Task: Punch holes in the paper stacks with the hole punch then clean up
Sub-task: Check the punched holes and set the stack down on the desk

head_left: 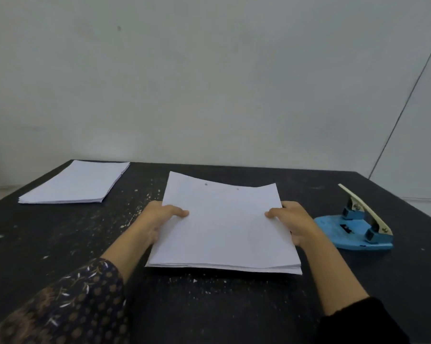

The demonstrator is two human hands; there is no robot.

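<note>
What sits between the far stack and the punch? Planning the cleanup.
In the head view, the held stack, gripped by both hands, and table littered with white specks.

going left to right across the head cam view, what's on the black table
flat white paper stack at the far left → left hand → held white paper stack with two punched holes → right hand → blue hole punch with cream lever

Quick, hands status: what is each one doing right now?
Left hand: closed on the left edge of the held paper stack.
Right hand: closed on the same stack's right edge.
</note>
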